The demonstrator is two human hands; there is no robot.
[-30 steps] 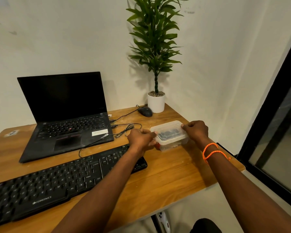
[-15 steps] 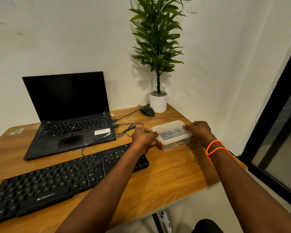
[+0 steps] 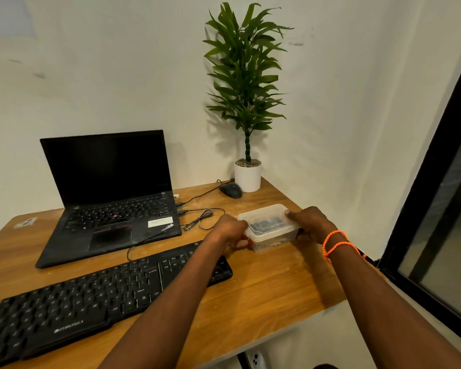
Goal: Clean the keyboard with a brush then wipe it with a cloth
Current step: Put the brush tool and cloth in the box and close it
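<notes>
Since a moment ago neither hand has let go of the clear plastic container (image 3: 268, 227); only the view has shifted slightly. The left hand (image 3: 230, 230) grips its near left corner with fingers curled, and the right hand (image 3: 310, 225) clasps the right end, thumb lying on the smooth, rounded lid. Dark pieces show dimly through the cloudy walls. Left of the left fingers and nearer the person, the flat black keyboard (image 3: 101, 302) lies aslant on the grained wooden desk (image 3: 272, 288).
</notes>
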